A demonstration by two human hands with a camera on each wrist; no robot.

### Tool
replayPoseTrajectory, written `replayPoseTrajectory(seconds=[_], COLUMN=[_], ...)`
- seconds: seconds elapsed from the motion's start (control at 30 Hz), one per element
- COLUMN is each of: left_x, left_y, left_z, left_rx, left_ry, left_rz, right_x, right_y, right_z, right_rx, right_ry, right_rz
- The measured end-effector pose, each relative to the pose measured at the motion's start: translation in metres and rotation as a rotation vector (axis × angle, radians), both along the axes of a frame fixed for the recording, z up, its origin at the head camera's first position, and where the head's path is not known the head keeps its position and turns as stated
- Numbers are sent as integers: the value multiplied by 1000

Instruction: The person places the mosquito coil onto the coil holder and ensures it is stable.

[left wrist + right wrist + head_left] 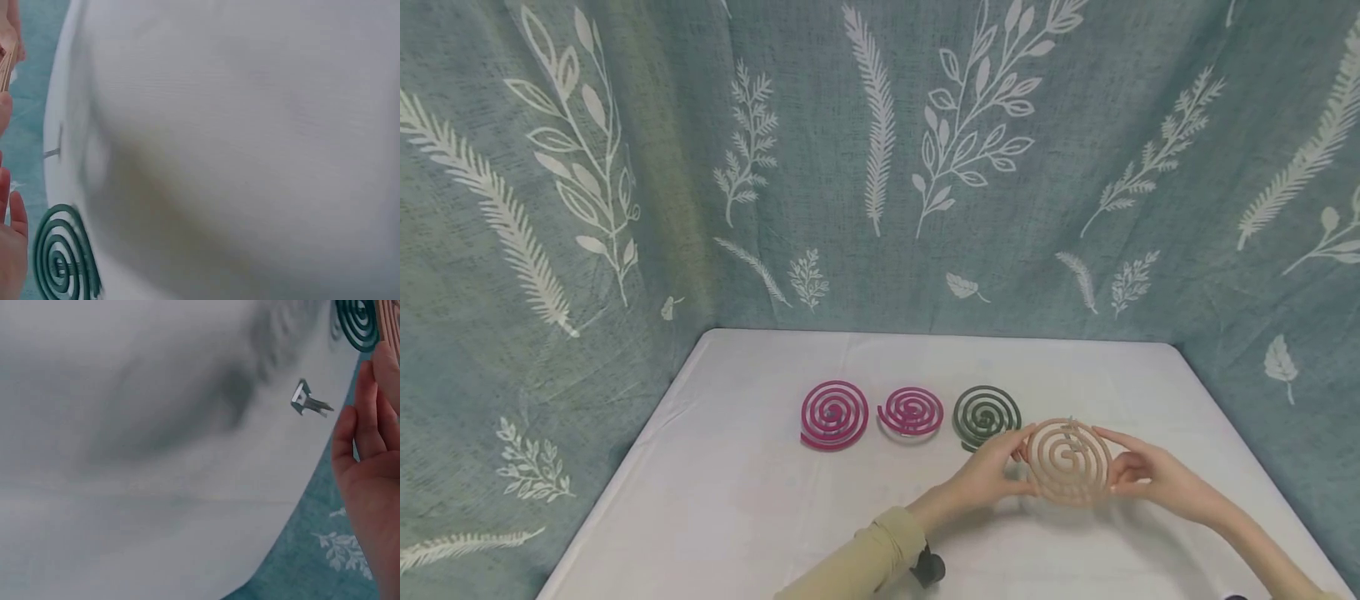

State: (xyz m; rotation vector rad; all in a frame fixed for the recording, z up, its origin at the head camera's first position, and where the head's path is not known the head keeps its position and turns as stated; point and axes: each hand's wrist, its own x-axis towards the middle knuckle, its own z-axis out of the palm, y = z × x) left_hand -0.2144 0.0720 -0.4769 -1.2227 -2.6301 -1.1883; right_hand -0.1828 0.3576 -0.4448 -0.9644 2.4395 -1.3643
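Both hands hold a tan mosquito coil (1064,455) above the table's right half, its spiral face toward the head camera. At its left edge, the left hand (985,481) pinches it between thumb and fingers. The right hand (1167,481) grips the opposite edge the same way. A small metal coil stand (302,399) is on the table beyond the right hand in the right wrist view. Just behind the left hand is a dark green coil (984,417); a metal piece shows at its centre in the left wrist view.
Two magenta coils, a left one (833,414) and a right one (912,408), are in line with the green coil on the white-covered table (722,500). A leaf-patterned blue-green curtain (820,167) surrounds the back and sides. A black device (929,567) is by the left sleeve.
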Motion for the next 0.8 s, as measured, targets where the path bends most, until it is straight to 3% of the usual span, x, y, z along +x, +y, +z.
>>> replayPoseTrajectory(seconds=[0.27,0.5,0.8], left_x=[-3,-2,-2], left_y=[4,10,26], left_z=[16,19,13], left_rx=[80,172,378], left_ry=[-16,2,-92], left_rz=[38,133,235], right_x=[3,1,-5], right_y=[1,-2,0], right_z=[12,8,1], right_rx=[-96,-152,-372], right_ry=[-106,-109,-229], right_rz=[-179,-314,-284])
